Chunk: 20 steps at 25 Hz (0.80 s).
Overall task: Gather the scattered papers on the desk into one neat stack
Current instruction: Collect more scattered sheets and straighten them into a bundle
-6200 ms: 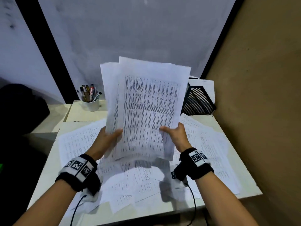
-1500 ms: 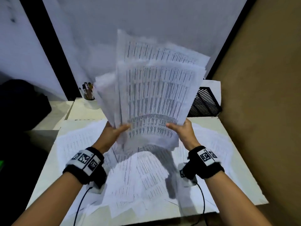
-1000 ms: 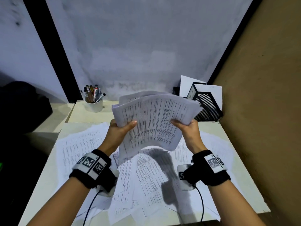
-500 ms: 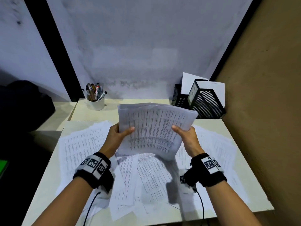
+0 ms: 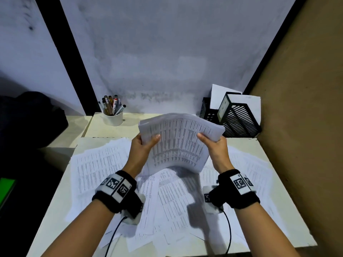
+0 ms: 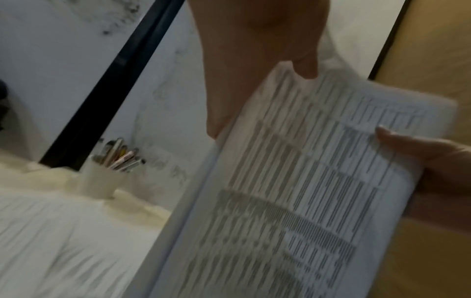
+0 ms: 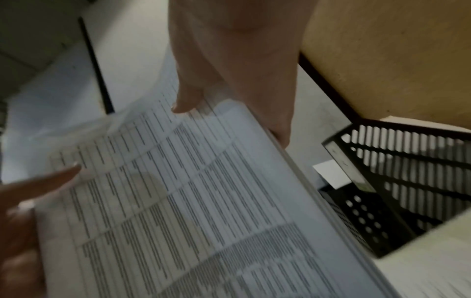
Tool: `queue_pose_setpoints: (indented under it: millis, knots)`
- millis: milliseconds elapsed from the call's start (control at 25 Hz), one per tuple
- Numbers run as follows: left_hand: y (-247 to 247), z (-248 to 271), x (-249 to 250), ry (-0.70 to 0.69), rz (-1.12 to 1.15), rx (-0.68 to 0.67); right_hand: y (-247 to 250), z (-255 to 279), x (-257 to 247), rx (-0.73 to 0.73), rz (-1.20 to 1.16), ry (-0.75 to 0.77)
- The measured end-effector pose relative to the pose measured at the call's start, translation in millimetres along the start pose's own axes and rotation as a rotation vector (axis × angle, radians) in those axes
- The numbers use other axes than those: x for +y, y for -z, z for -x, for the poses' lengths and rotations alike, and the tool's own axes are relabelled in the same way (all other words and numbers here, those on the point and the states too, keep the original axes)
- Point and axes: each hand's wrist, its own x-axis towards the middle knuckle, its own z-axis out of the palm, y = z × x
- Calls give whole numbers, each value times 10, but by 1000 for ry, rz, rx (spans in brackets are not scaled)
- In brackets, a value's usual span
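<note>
A thick sheaf of printed papers (image 5: 179, 143) bows above the middle of the desk, held between both hands. My left hand (image 5: 142, 147) grips its left edge, thumb on top. My right hand (image 5: 213, 145) grips the right edge the same way. The left wrist view shows the sheaf (image 6: 293, 191) edge-on with my left hand (image 6: 262, 64) over it. In the right wrist view the sheaf (image 7: 191, 201) fills the frame under my right hand (image 7: 229, 80). More printed sheets (image 5: 167, 197) lie scattered flat on the desk below; their middle is shadowed.
A white cup of pens (image 5: 112, 115) stands at the back left. Black mesh file holders (image 5: 239, 119) with white sheets stand at the back right. A brown wall (image 5: 306, 127) borders the desk's right side. The pale desk (image 5: 55, 210) shows bare at its left edge.
The sheaf, held upright and fanned high earlier, has come down and tilted flatter, its sheets drawn together. Both hands keep their grip on its sides.
</note>
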Motion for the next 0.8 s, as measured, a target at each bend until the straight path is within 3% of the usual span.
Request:
queue_pose_setpoints:
  millis: [160, 360, 520, 640, 720, 800]
  knots:
    - [-159, -134, 365, -232, 41, 138, -109, -69, -285, 70, -45, 116]
    - [-293, -284, 381, -179, 37, 283, -160, -157, -320, 247, -28, 128]
    - [-285, -289, 365, -164, 39, 237, -108, -203, -331, 221, -31, 93]
    - [-229, -248, 298, -177, -7, 114, -18, -212, -269, 138, 14, 82]
    - [-171, -201, 207, -105, -78, 14, 25, -168, -158, 18, 109, 28]
    - [-123, -157, 152, -36, -82, 25, 78, -114, -85, -10, 155, -9]
